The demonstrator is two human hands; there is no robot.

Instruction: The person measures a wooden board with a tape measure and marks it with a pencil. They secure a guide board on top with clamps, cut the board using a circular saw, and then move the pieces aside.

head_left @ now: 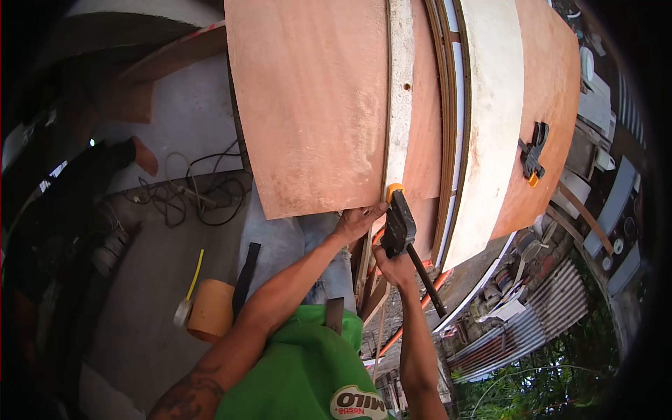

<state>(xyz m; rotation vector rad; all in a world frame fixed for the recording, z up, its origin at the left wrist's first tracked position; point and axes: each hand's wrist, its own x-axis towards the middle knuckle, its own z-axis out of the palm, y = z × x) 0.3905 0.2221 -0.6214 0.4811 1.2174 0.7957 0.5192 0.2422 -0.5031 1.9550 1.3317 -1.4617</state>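
A black bar clamp point(400, 222) with orange pads sits at the lower end of a long pale wood strip point(400, 105). My right hand point(396, 267) is closed around the clamp's grip from below, and its dark bar slants down to the right. Just left of the clamp, my left hand point(358, 222) has its fingers closed at the lower edge of a reddish plywood sheet point(308, 112); part of the fingers is hidden. The strip lies along the sheet's right side. A second bar clamp point(535, 154) grips a curved plywood panel on the right.
A pale curved panel point(491, 119) stands beside stacked ply edges. Left, on the floor, are tangled cables point(189, 192), a tape measure point(183, 311) and an orange-brown cylinder point(211, 310). Another person's foot point(145, 155) shows there. Corrugated sheets point(514, 339) lie lower right.
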